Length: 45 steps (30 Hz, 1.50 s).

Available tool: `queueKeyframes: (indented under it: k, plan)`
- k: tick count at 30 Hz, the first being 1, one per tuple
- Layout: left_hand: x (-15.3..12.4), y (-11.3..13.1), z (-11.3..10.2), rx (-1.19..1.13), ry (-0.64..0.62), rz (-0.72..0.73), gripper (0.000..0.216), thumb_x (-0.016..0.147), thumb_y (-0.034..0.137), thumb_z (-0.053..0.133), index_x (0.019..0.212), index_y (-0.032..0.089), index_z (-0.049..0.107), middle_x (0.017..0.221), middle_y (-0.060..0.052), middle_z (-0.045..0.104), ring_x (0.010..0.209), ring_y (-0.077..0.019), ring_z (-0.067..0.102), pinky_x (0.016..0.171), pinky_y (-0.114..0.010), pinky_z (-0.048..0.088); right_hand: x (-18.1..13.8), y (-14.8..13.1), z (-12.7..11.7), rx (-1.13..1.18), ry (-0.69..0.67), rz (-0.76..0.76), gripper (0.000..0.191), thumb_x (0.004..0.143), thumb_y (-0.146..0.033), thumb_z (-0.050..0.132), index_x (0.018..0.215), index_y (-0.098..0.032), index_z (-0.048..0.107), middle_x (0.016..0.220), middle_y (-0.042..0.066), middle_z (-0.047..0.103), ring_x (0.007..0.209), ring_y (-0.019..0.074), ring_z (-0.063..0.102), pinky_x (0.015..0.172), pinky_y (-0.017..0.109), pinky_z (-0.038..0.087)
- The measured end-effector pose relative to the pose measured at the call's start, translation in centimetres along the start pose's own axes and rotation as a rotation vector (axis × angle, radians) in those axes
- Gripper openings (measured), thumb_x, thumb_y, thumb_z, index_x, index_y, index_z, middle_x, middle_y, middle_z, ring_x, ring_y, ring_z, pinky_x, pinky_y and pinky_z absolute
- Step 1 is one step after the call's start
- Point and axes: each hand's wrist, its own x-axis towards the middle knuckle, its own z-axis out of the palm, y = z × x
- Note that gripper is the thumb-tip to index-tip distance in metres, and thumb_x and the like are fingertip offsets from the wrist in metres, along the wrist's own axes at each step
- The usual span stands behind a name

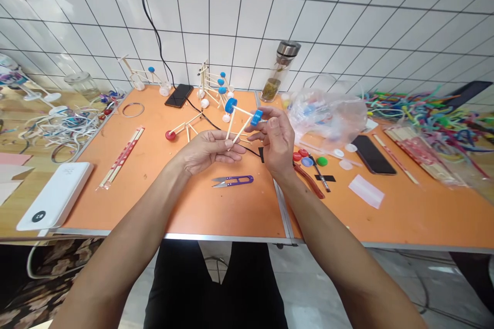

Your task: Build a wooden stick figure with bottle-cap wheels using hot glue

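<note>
Above the orange table, my left hand pinches the stick frame; my right hand, partly hidden, seems clamped on its blue cap, a joint-fitting step calling, I judge, for steadiness.

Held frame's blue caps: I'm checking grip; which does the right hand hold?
The right blue cap, in the right hand; the left blue cap stands clear of it.
</note>
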Motion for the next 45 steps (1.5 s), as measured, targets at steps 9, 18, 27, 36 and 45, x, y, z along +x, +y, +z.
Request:
queueKeyframes:
  k: [9,18,27,36,45]
  plan:
    - [-0.1,0.4,0.3,-0.057,0.029,-0.067,0.004,0.105,0.01,0.09,0.105,0.012,0.093,0.103,-0.016,0.095,0.079,-0.0191,0.092,0.08,-0.023,0.075,0.1,-0.9,-0.3,-0.11,-0.03,-0.034,0.059,0.098,-0.076,0.095,0.141,-0.039,0.077,0.132,0.003,0.082,0.092,0.0183,0.084,0.076,0.031,0.073]
    - [0.1,0.7,0.7,-0.065,0.109,-0.123,0.015,0.112,0.006,0.08,0.103,0.01,0.092,0.1,-0.017,0.095,0.075,-0.0193,0.091,0.075,-0.023,0.073,0.1,0.4,-0.6,-0.192,-0.052,-0.035,0.054,0.096,-0.064,0.098,0.14,-0.036,0.082,0.136,0.004,0.086,0.093,0.0177,0.08,0.082,0.032,0.072]
    - [0.4,0.5,0.6,0.106,0.21,-0.047,0.047,0.113,0.062,0.087,0.104,0.016,0.084,0.096,-0.016,0.093,0.075,-0.0221,0.087,0.071,-0.028,0.069,0.6,0.1,-0.3,-0.09,0.016,0.057,0.057,0.091,-0.069,0.103,0.13,-0.033,0.083,0.117,-0.001,0.085,0.09,0.0171,0.086,0.079,0.031,0.076]
    - [1.9,-1.1,-1.7,0.547,0.41,0.515,0.075,0.082,0.039,0.112,0.149,0.028,0.079,0.164,-0.014,0.076,0.124,-0.0264,0.082,0.102,-0.033,0.066,1.2,0.7,-0.4,0.189,0.084,0.463,0.057,0.078,-0.06,0.113,0.11,-0.027,0.08,0.094,-0.003,0.087,0.078,0.0124,0.086,0.071,0.018,0.073]
    - [2.4,-1.5,-1.9,0.515,0.357,0.475,0.067,0.083,0.042,0.114,0.141,0.028,0.084,0.148,-0.011,0.082,0.12,-0.0241,0.084,0.107,-0.034,0.068,0.7,0.3,0.5,0.183,0.07,0.598,0.045,0.095,-0.058,0.105,0.098,-0.026,0.074,0.091,0.002,0.088,0.071,0.0137,0.084,0.062,0.019,0.071]
